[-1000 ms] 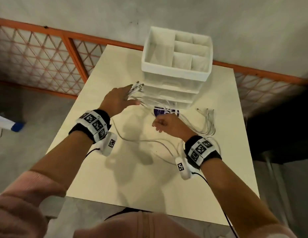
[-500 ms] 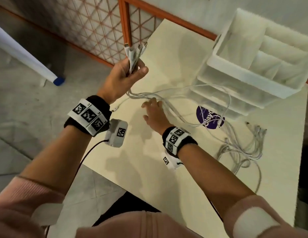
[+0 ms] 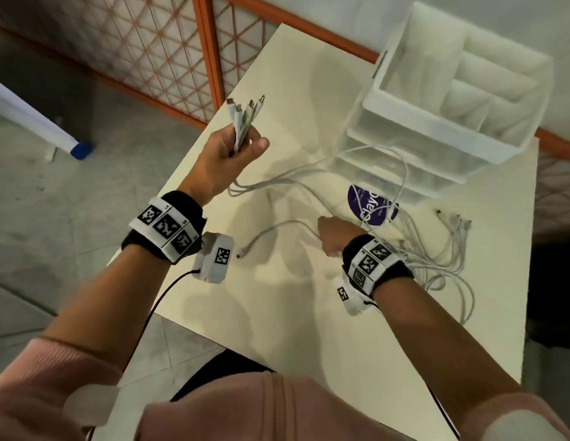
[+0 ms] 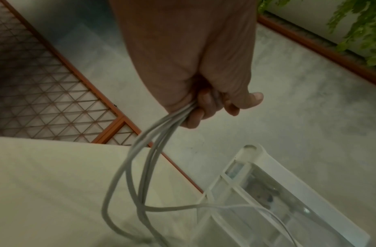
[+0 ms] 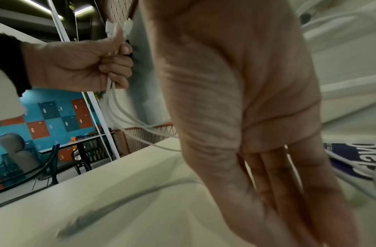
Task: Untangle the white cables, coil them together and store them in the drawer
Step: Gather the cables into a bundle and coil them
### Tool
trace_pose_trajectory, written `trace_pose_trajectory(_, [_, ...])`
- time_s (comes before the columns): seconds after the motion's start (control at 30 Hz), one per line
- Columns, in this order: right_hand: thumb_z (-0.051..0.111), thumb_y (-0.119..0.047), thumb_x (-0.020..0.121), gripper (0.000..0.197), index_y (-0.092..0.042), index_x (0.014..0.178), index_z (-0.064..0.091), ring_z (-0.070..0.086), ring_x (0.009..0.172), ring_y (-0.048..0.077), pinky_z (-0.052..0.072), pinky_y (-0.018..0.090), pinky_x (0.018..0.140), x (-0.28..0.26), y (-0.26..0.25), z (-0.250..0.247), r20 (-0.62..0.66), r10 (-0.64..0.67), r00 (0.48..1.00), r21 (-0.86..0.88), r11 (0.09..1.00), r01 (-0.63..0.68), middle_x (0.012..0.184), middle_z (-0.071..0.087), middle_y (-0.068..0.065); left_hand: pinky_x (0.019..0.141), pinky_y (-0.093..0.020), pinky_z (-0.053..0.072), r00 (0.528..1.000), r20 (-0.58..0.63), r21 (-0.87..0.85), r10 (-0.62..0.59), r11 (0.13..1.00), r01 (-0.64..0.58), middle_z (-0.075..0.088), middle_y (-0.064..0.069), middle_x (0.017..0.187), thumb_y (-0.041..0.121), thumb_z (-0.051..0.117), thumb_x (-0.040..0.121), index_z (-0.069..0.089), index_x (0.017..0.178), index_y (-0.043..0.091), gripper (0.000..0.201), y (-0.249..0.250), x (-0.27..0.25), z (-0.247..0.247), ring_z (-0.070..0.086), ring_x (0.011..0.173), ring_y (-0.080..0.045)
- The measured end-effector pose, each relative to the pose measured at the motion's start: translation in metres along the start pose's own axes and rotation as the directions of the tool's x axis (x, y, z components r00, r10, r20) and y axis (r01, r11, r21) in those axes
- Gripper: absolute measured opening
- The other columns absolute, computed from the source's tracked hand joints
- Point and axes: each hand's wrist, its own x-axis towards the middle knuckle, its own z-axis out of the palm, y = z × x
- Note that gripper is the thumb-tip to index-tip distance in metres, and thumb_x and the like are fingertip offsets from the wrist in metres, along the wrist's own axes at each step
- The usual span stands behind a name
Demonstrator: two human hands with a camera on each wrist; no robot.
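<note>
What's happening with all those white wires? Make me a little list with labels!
left hand: raised, grips a bunch of white cables just below their plugs
right hand: low over the table, fingers straight, among the cable strands
loose cable ends: lying on the table
drawer unit: white, at the table's far edge
purple sticker: under some cables

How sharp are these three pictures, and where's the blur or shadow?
Head view: mostly sharp, wide-angle bending at the edges; soft shadows of the arms on the cream table top. Left wrist view: dim, the left hand and the white cables slightly soft. Right wrist view: the right hand fills the frame, its fingers and the table edge motion-blurred.
</note>
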Motion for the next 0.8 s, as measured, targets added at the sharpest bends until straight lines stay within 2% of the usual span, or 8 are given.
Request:
trace_pose_trajectory(0.07, [0.06,0.002,0.081,0.048,0.003,0.125,0.039,0.051,0.119,0.038,0.045,0.037,0.089,0.001,-0.005,-0.002,-0.095,-0.046,0.994,0.072,0.996,0.053,0.129,0.048,0.024,0.052,-0.026,0.025,0.999,0.034,0.006,-0.021,1.0,0.021,0.03,0.005,0.06,0.038,0.059,0.084,0.047,0.068,0.025,0.024,-0.003,-0.004,0.008,0.025,0.054,-0.011])
trace_pose_trajectory(0.17, [0.071,-0.002,0.075,0.059,-0.008,0.127,0.044,0.045,0.116,0.031,0.039,0.039,0.092,0.01,-0.019,0.0,-0.269,-0.301,0.915,0.104,0.936,0.338,0.128,0.044,0.015,0.053,-0.025,0.027,0.995,0.089,0.025,-0.035,0.999,0.033,0.03,0.0,0.061,0.028,0.056,0.089,0.044,0.069,0.023,0.024,-0.007,-0.012,0.02,0.026,0.054,-0.01])
trace_pose_trajectory(0.27, [0.071,-0.012,0.078,0.043,-0.019,0.117,0.057,0.041,0.113,0.026,0.032,0.038,0.091,0.013,-0.04,0.011,-0.244,-0.478,0.844,-0.012,0.871,0.49,0.126,0.047,0.006,0.051,-0.021,0.029,0.992,0.108,0.034,-0.063,0.998,0.059,0.032,0.005,0.06,0.026,0.056,0.09,0.044,0.069,0.024,0.024,-0.011,-0.019,0.025,0.028,0.051,-0.007])
trace_pose_trajectory(0.37, [0.063,-0.018,0.085,0.014,-0.014,0.098,0.063,0.042,0.112,0.024,0.027,0.036,0.087,0.014,-0.04,0.022,-0.252,-0.436,0.864,-0.061,0.898,0.436,0.112,0.053,0.004,0.052,-0.02,0.03,0.987,0.135,0.015,-0.087,0.996,0.086,0.034,0.013,0.057,0.022,0.055,0.094,0.043,0.072,0.018,0.025,-0.011,-0.025,0.027,0.029,0.052,-0.006])
trace_pose_trajectory(0.43, [0.062,-0.015,0.087,0.009,-0.01,0.095,0.063,0.049,0.104,0.02,0.025,0.031,0.083,0.009,-0.023,0.022,-0.289,-0.385,0.876,0.125,0.892,0.434,0.097,0.058,0.0,0.054,-0.019,0.031,0.982,0.155,0.018,-0.109,0.994,0.107,0.033,0.008,0.061,0.02,0.052,0.095,0.043,0.078,0.011,0.022,-0.009,-0.03,0.029,0.029,0.053,-0.005])
trace_pose_trajectory(0.57, [0.063,-0.007,0.087,0.01,-0.014,0.086,0.057,0.054,0.067,0.001,0.04,0.016,0.069,-0.021,0.021,-0.004,-0.459,-0.223,0.86,0.633,0.597,0.493,0.074,0.058,-0.007,0.06,-0.024,0.034,0.98,0.14,-0.023,-0.14,0.989,0.145,0.033,0.001,0.068,0.035,0.05,0.093,0.042,0.081,0.015,0.025,-0.001,-0.037,0.042,0.032,0.057,-0.007])
trace_pose_trajectory(0.7, [0.05,-0.007,0.096,0.013,-0.015,0.087,0.047,0.062,0.061,0.004,0.049,0.018,0.064,-0.056,0.035,-0.03,-0.575,-0.101,0.812,0.757,0.31,0.574,0.075,0.063,0.005,0.06,-0.027,0.033,0.975,0.198,-0.077,-0.099,0.99,0.116,0.031,-0.008,0.071,0.041,0.052,0.086,0.045,0.084,0.016,0.026,0.013,-0.042,0.067,0.032,0.059,-0.012])
trace_pose_trajectory(0.8, [0.048,-0.011,0.098,0.005,-0.009,0.096,0.045,0.062,0.059,0.009,0.052,0.02,0.062,-0.072,0.031,-0.037,-0.617,-0.048,0.786,0.754,0.25,0.607,0.074,0.062,0.007,0.062,-0.029,0.033,0.968,0.235,-0.091,-0.091,0.989,0.115,0.037,-0.007,0.075,0.044,0.054,0.086,0.051,0.095,0.022,0.024,0.023,-0.045,0.089,0.033,0.064,-0.016])
